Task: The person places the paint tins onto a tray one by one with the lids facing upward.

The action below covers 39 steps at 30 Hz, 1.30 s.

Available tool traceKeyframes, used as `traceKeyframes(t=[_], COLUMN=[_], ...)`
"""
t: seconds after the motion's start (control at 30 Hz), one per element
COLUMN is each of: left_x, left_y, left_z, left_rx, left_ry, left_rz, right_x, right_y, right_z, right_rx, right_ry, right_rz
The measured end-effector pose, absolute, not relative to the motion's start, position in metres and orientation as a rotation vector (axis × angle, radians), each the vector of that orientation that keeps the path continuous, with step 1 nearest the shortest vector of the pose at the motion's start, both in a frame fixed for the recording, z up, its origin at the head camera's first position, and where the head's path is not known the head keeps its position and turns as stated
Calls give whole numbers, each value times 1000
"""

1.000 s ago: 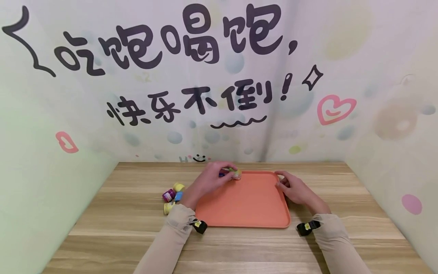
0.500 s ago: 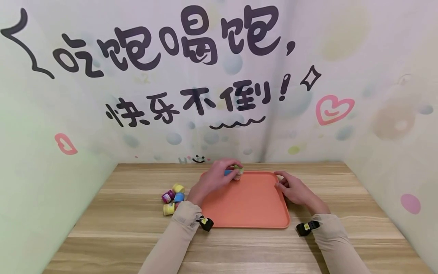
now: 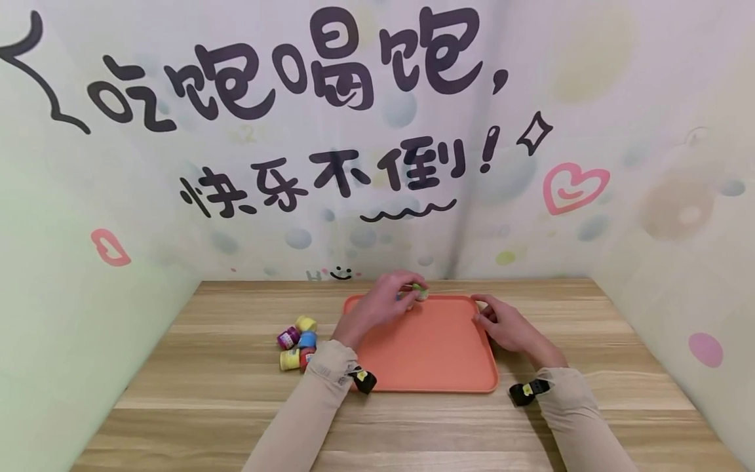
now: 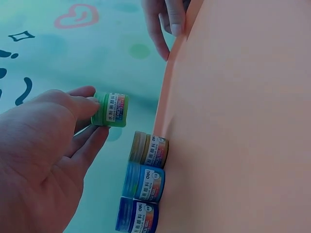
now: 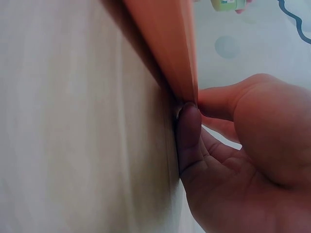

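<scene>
My left hand [image 3: 380, 303] pinches a small green gouache paint jar [image 4: 112, 109] between thumb and fingertips, over the far edge of the orange tray [image 3: 430, 354]. Three more paint jars line the tray's far rim in the left wrist view: an ochre jar [image 4: 154, 149], a light blue jar [image 4: 151, 182] and a dark blue jar [image 4: 142, 215]. In the head view the left hand mostly hides this row. My right hand [image 3: 510, 324] grips the tray's right rim near the far corner, its thumb and fingers meeting at the edge in the right wrist view.
Left of the tray, on the wooden table [image 3: 206, 393], several paint jars sit clustered: a purple jar [image 3: 288, 337], yellow jars, a blue jar [image 3: 307, 339] and a red jar [image 3: 305, 358] partly behind the left sleeve. A printed backdrop [image 3: 401, 242] rises at the table's far edge.
The left hand has moved right along the tray's far edge with the green jar. The right hand has kept its place at the tray's rim.
</scene>
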State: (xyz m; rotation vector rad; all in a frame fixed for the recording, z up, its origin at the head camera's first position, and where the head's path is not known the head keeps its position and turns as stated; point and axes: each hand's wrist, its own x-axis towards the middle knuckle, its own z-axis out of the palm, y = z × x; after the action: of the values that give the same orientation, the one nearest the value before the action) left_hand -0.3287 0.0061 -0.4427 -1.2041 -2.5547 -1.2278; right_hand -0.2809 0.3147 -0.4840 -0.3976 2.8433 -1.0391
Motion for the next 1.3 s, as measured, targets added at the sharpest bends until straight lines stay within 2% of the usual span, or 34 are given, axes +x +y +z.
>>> traceKeyframes(t=[1.3], left_x=[-343], left_y=[19], left_z=[-460], left_rx=[-1181], left_ry=[-2668], left_rz=[-1051], right_x=[-281], right_y=[313], right_z=[-484], right_rx=[-418], right_ry=[2839], right_rz=[-1061])
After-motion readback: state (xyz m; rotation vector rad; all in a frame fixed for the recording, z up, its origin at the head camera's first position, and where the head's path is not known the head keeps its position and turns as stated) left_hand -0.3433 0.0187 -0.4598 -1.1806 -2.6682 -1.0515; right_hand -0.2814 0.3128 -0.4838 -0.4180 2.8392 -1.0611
